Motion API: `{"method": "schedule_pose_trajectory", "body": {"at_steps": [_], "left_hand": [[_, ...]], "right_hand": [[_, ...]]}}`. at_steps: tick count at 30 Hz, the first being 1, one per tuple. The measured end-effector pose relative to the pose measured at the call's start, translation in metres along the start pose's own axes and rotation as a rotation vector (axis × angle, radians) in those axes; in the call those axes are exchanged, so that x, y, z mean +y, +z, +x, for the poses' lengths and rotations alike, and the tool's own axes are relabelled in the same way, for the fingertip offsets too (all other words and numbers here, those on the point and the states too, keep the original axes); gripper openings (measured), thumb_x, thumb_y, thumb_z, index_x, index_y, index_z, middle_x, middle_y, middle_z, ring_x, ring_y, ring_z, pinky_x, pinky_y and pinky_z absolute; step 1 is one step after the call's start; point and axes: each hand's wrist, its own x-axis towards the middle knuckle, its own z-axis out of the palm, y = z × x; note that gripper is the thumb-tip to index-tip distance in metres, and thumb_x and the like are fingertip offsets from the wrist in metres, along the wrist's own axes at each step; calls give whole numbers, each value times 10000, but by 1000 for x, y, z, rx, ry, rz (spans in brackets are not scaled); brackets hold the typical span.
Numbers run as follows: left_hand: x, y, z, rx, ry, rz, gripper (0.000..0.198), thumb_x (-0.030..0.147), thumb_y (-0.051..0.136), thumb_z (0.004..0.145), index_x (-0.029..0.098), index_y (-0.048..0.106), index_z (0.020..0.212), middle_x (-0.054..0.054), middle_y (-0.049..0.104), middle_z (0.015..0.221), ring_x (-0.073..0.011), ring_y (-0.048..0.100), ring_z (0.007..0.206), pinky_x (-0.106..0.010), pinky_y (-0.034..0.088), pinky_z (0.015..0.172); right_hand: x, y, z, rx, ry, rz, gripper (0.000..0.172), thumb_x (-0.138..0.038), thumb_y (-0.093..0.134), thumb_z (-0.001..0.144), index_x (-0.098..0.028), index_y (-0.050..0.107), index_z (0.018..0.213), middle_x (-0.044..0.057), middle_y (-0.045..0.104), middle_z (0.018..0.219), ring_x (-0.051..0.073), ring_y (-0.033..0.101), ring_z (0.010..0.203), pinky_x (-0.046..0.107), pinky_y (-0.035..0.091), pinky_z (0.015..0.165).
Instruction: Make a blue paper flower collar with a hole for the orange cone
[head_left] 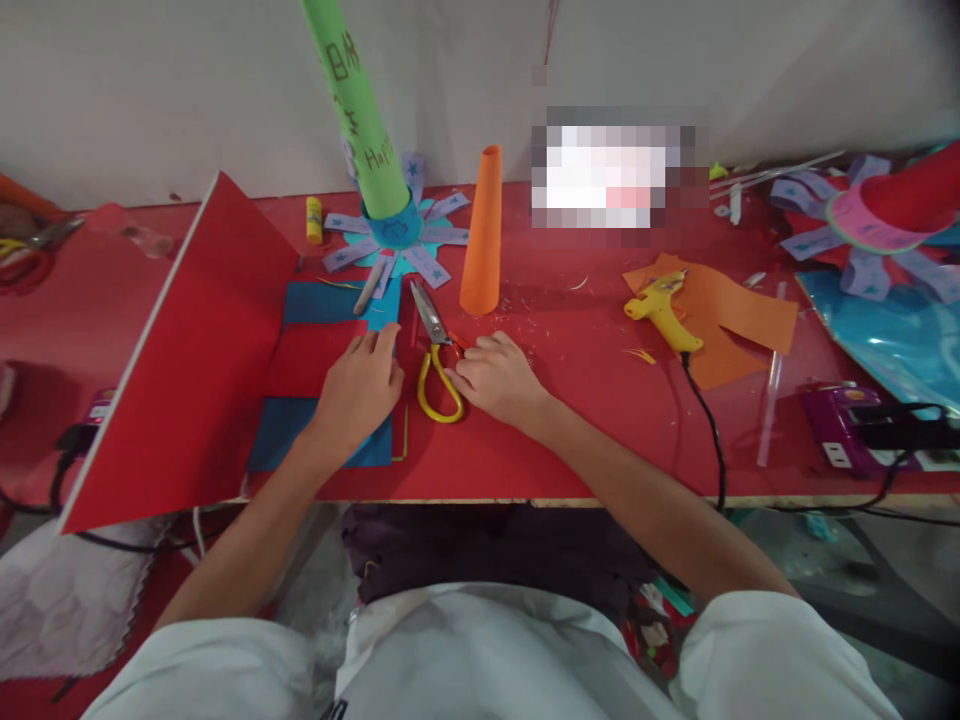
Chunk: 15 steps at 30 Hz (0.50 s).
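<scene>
White cloth shirt fills the near edge; the left hand, grip loosely open, lies on flat blue-and-red paper, probably steadying it, while the right hand curls beside yellow-handled metal scissors, its hold impossible to tell.

Handwritten "Hap" and "日" on the green tube

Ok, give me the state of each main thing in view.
Scissors at the right hand: tips pointing away, blade opening unclear.
Blue and red sheets: lying flat, partly under the left hand.
Yellow glue gun: lying on orange paper, heat unclear.
Orange paper tube: rolled, standing upright.
Green paper tube: standing in a blue ring.
Yellow glue stick: upright.
Red panel: raised, slanting.
Purple power strip: on or off unclear.
</scene>
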Motion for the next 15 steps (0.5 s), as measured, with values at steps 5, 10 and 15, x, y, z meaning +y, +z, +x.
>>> {"method": "schedule_pose_trajectory", "body": {"at_steps": [5,10,15], "left_hand": [[-24,-3,-1,40,-76,-281,651,164,489,986,191,468,1635,-106,762,1086,-311,749,998,-409,568,891],[-54,-4,3,104,-139,-725,715,322,657,901,213,488,1588,-5,691,924,-219,687,887,-346,550,895],[-65,-17,1,77,-383,-1053,737,359,853,702,232,623,1390,36,621,809,-158,590,734,-267,466,691]], "right_hand": [[2,-4,0,-26,-22,13,507,-384,471,1173,-143,878,989,119,805,878,256,585,916,425,310,901],[3,-7,1,-51,-22,24,495,-392,473,1175,-149,878,1025,116,809,893,257,608,939,421,306,911],[4,-6,1,-32,-36,39,501,-397,470,1175,-155,873,1002,109,800,878,250,595,922,413,305,905]]}}
